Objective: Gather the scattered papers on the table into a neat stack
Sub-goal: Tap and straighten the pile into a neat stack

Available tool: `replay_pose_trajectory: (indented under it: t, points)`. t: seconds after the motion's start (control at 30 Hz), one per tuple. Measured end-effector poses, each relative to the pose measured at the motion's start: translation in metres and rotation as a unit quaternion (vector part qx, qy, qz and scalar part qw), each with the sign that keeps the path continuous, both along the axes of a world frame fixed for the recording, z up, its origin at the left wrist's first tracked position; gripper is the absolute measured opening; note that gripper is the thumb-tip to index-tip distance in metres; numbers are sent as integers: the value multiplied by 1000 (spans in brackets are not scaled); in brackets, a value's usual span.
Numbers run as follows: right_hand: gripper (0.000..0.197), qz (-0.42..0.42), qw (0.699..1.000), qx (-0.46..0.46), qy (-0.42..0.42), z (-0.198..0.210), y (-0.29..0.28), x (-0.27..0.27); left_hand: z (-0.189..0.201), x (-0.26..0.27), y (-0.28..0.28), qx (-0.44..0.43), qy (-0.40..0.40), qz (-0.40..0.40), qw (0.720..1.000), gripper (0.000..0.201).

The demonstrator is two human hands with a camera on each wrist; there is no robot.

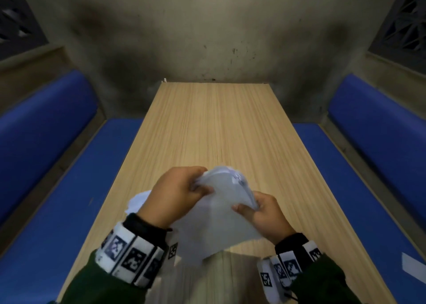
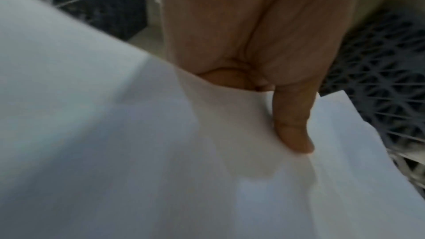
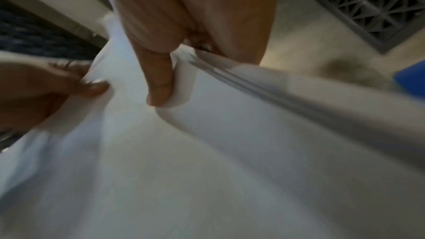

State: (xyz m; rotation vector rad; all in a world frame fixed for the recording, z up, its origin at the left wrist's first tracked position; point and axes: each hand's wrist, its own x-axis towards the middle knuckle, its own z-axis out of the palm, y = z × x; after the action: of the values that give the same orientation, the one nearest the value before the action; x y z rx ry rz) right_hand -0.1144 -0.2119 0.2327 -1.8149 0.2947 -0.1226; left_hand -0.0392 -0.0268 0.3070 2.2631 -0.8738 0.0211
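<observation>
You are holding one bundle of papers above the near end of the tabletop, both hands clamped on it: your left hand is pinching the far left corner, your right hand is gripping the right edge, thumb curled over the sheets. The bundle is hanging down toward you, bowed, its long axis running near to far. The sheets are too blurred to count. One more white scrap is lying by the left edge, nearer your left hand.
</observation>
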Motion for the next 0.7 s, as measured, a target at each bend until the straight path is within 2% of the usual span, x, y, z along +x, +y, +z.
replay_pose_trajectory:
  t: [0.07, 0.1, 0.17, 0.2, 0.27, 0.3, 0.37, 0.43, 0.47, 0.5, 0.6, 0.63, 0.7]
  points:
    - [10, -29, 999, -6, -25, 1, -15, -3, -2, 9, 12, -93, 96, 50, 990, 11]
    - [19, -56, 998, -26, -31, -2, -26, -6, -3, 13, 21, -138, 125, 81, 979, 9]
    - [56, -119, 991, -50, -19, -14, -52, -12, -11, 19, 40, -224, 175, 124, 951, 8]
    - [75, -125, 992, -32, -11, -19, -61, -16, -16, 21, 49, -255, 197, 132, 937, 6]
    - [97, -67, 995, 74, -11, -28, -67, -18, -27, 21, 62, -289, 231, 132, 920, 7]
    - [96, -38, 990, 132, -18, -30, -64, -16, -33, 19, 66, -303, 247, 130, 911, 11]
    - [79, -21, 977, 209, -44, -32, -56, -12, -43, 13, 66, -322, 266, 132, 899, 19]
    - [59, -39, 973, 213, -80, -29, -50, -8, -54, 9, 64, -331, 264, 150, 893, 9]
    - [50, -52, 973, 201, -97, -25, -48, -7, -60, 9, 65, -339, 262, 161, 889, 11]
    - [49, -62, 973, 192, -113, -23, -47, -7, -63, 9, 65, -345, 260, 171, 886, 15]
    - [65, -74, 974, 170, -131, -19, -43, -10, -75, 7, 65, -350, 249, 166, 888, 17]
    - [64, -71, 975, 164, -129, -22, -42, -11, -81, 5, 65, -347, 250, 168, 888, 16]
    - [53, -62, 980, 159, -106, -40, -41, -12, -103, 6, 65, -327, 264, 183, 889, 32]
